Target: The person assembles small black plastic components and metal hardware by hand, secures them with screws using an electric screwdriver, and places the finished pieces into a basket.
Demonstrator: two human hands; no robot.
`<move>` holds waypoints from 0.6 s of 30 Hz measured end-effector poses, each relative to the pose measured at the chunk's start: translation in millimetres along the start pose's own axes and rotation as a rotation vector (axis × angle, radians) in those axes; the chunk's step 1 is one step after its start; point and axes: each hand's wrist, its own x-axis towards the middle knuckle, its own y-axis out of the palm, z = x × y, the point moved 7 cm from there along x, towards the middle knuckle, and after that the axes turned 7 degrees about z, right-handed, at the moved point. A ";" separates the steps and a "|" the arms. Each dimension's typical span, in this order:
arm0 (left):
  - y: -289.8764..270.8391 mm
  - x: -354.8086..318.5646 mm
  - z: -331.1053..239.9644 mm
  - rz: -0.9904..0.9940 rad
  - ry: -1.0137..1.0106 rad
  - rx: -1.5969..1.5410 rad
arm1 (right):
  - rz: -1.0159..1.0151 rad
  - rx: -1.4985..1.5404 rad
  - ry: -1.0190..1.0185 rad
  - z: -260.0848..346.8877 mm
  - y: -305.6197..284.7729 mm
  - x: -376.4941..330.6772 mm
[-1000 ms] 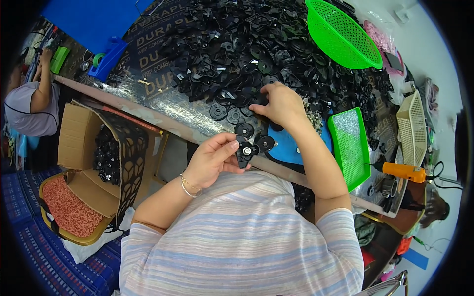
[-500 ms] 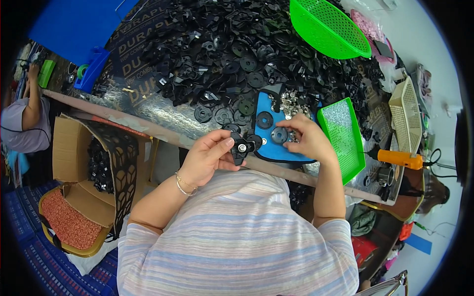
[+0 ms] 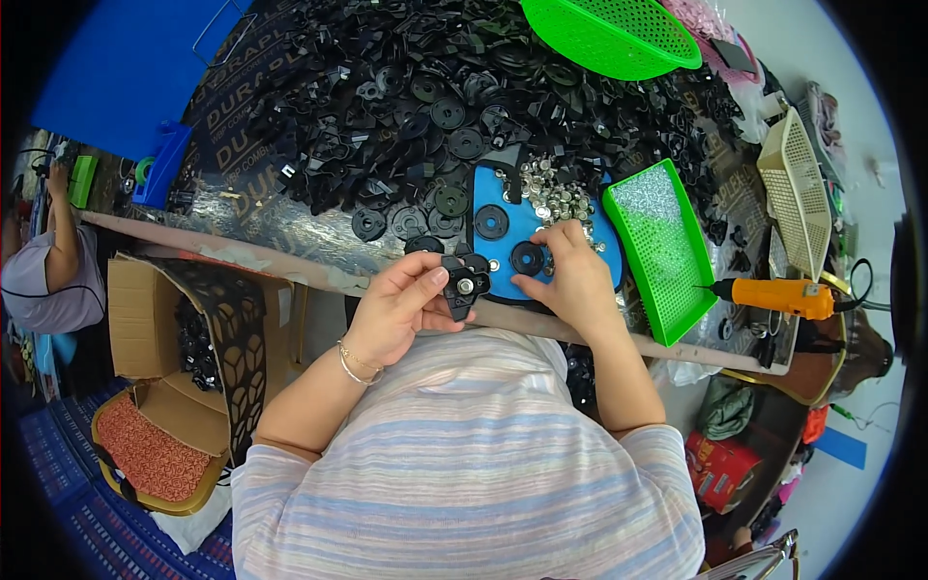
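Note:
My left hand is closed around a black plastic part with a silver metal piece at its centre, the thumb pressing on its left side. To its right, my right hand has a black round disc between thumb and fingers, over a blue mat. A similar ring-shaped black disc lies flat on the mat. Small silver metal pieces are heaped beyond my right fingers, partly hidden by them. The two held parts are close together but apart.
A wide pile of black plastic parts covers the far table. Right of the mat sits a green tray with tiny silver bits. An orange-handled tool lies beyond it. A green basket stands far back; a cardboard box is left.
The whole view has shifted, so the table things appear further left. My left hand, with its part, is slightly nearer the disc in my right hand. Both hands keep their holds.

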 end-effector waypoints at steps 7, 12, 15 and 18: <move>2.3 1.1 1.7 0.028 0.011 -0.007 | 0.047 0.094 -0.076 2.8 -2.0 -3.0; 3.1 4.2 4.2 0.026 0.003 0.021 | -0.014 0.090 -0.102 0.5 -0.7 -4.2; 4.2 5.9 4.2 0.016 -0.012 0.024 | -0.006 0.289 -0.092 10.5 -15.3 -6.0; 6.4 8.8 5.7 -0.001 -0.033 0.026 | -0.007 0.504 -0.262 36.3 -25.9 -11.6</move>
